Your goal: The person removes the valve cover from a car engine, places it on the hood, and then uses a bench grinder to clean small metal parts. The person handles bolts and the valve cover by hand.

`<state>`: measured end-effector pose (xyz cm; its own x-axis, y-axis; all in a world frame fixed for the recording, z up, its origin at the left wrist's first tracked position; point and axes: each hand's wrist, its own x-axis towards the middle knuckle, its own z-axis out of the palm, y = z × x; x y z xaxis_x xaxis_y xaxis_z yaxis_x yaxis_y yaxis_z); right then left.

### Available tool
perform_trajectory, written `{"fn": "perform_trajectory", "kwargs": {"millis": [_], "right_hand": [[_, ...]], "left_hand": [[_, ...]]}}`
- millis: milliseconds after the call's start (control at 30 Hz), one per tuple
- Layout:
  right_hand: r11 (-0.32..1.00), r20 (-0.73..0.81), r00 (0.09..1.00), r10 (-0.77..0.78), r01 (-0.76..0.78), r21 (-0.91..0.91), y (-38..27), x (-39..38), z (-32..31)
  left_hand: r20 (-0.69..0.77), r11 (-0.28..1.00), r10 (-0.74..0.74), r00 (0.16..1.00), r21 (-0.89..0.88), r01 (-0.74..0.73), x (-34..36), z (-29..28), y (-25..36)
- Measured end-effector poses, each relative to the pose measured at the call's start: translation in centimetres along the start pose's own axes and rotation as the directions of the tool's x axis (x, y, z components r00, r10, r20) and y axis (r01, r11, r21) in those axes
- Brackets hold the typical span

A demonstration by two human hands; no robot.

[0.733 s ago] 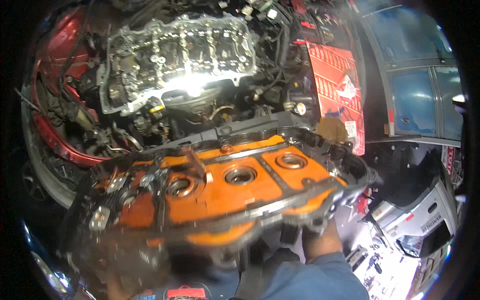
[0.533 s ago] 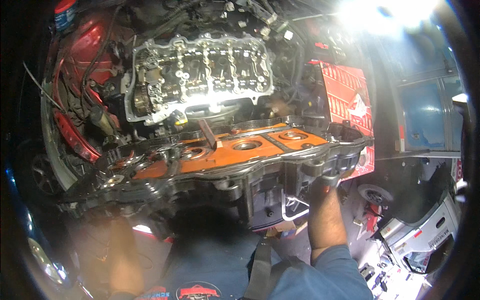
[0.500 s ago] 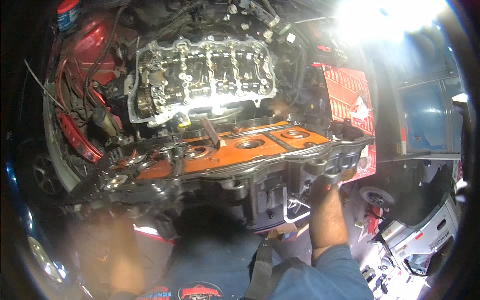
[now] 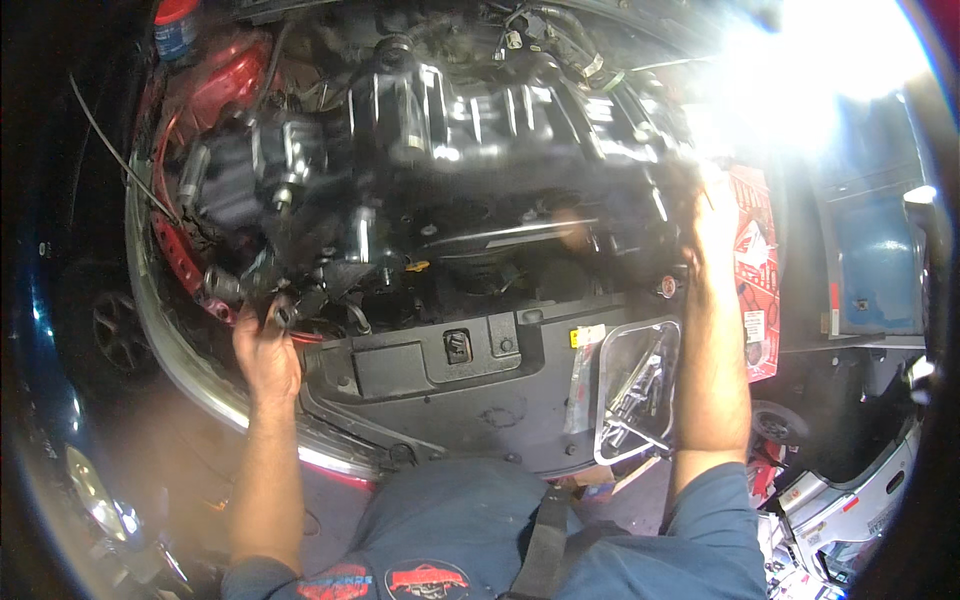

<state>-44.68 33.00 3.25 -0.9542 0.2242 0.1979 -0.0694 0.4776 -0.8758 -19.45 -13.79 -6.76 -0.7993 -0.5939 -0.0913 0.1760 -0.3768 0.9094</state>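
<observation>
Black valve cover (image 4: 500, 185), ribbed outer face up, spans the engine bay (image 4: 470, 275) beyond the far edge of the front panel (image 4: 450, 395), borne by a person's two bare hands. Whether it touches anything beneath cannot be told.

Beyond the panel's left corner, the left hand (image 4: 268, 360) has its fingers curled closely around a dark fitting at the cover's near left corner. Beyond the panel's right end, the right hand (image 4: 712, 215) grasps the cover's right end, its thumb toward the panel (glare and blur hide how far the other fingers bend).

Between the panel's far edge and the cover's near edge runs a dark gap, where a yellow loop (image 4: 418, 266) shows; a round cap (image 4: 667, 287) sits at the gap's right end. Room is tighter beyond the panel's left corner, where red bodywork (image 4: 185, 262) lies just beside the cover's left end.

On the panel's right part, a metal-rimmed tray (image 4: 598, 440) of tools (image 4: 632, 400) lies close beside the right forearm (image 4: 712, 385), with a clear packet (image 4: 580, 390) to the tray's left. The panel's flat run spreads from there toward the left forearm (image 4: 268, 480). Right of the panel stands a red sheet (image 4: 757, 300); far beyond its left corner, a red-lidded blue tub (image 4: 175, 35).
</observation>
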Motion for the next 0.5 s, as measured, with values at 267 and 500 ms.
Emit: {"fn": "perform_trajectory", "kwargs": {"millis": [267,500], "right_hand": [[0.958,0.025,0.978,0.208,-0.198,-0.206,-1.0,4.6,4.5],[0.813,0.076,0.849,0.524,-0.471,-0.343,1.8,8.7,7.5]], "left_hand": [[-0.032,0.980,-0.048,0.998,0.190,0.054,3.6,2.9,0.9],[-0.108,0.938,-0.197,0.974,0.268,0.219,5.3,3.3,0.1]]}}
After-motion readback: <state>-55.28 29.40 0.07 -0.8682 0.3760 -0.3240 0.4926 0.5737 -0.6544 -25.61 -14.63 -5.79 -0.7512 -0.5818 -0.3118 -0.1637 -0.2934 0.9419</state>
